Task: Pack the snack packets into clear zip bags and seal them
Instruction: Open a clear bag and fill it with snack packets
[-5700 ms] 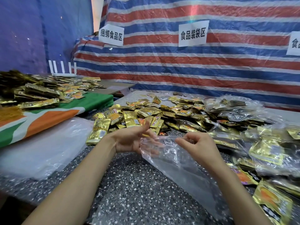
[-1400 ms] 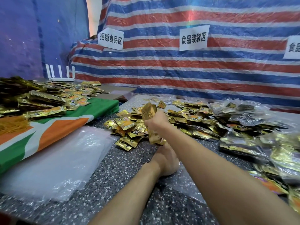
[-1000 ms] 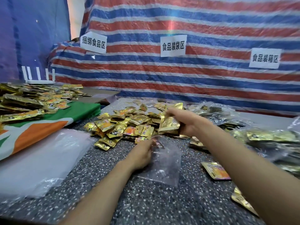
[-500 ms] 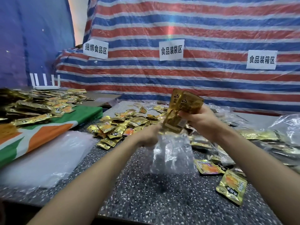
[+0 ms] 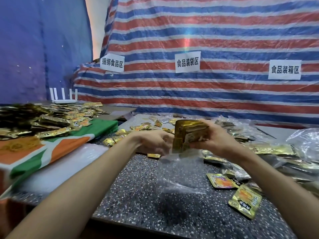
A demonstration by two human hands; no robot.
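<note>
Tabletop [image 5: 138,195] open toward 6 o'clock edge; right hand [image 5: 212,140] grips gold packets [image 5: 186,133] above limp clear bag [image 5: 181,173], left hand [image 5: 151,142] pinching it.

Your left hand [image 5: 151,142] holds the bag [image 5: 181,171] over the table [image 5: 138,195]; your right hand [image 5: 212,140] grips packets [image 5: 186,133] just above it. A pile [image 5: 143,126] lies behind your hands, filled bags [image 5: 303,144] to their right, a cloth [image 5: 69,145] to their left.
</note>
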